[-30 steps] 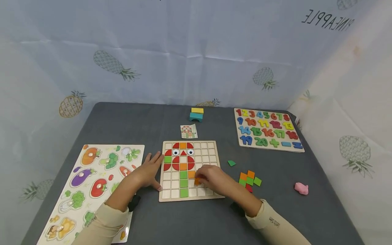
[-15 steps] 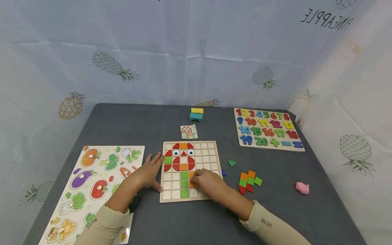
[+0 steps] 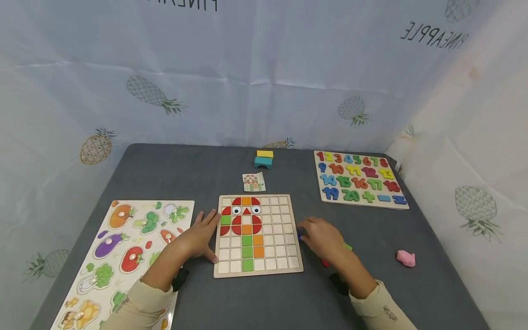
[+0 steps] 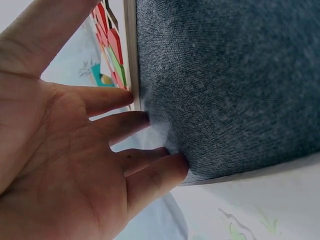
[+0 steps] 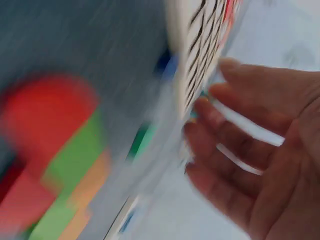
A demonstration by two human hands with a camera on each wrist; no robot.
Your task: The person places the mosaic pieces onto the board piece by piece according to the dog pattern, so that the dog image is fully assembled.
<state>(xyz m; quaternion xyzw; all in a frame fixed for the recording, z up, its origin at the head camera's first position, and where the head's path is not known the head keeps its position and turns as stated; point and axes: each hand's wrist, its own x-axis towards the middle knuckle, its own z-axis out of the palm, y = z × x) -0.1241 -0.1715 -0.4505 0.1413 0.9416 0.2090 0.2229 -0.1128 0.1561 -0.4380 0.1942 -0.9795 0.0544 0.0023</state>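
A wooden grid board [image 3: 282,263] lies mid-table, bearing red curved pieces, eye pieces and green and orange squares. Two orange squares [image 3: 258,252] sit one above the other beside a column of green squares [image 3: 247,252]. My left hand [image 3: 197,239] rests with spread fingers and thumb along the board's left edge. Just off the right edge, my right hand [image 3: 323,238] hovers near a small blue piece [image 5: 167,64]. Its fingers are loosely bent with nothing between them in the right wrist view. Blurred loose red [image 5: 50,112], green and orange pieces lie beside it, mostly hidden in the head view.
A vegetable puzzle board [image 3: 136,238] lies at left, partly under the left arm. A number puzzle [image 3: 359,178] is at back right. Behind the grid board are a picture card [image 3: 253,182] and stacked yellow and teal blocks [image 3: 263,162]. A pink pig toy [image 3: 406,258] sits at right.
My right hand has left the orange squares on the board and moved right, over the loose pieces. The lower orange square now lies fully in view in its cell. The left hand stays put.
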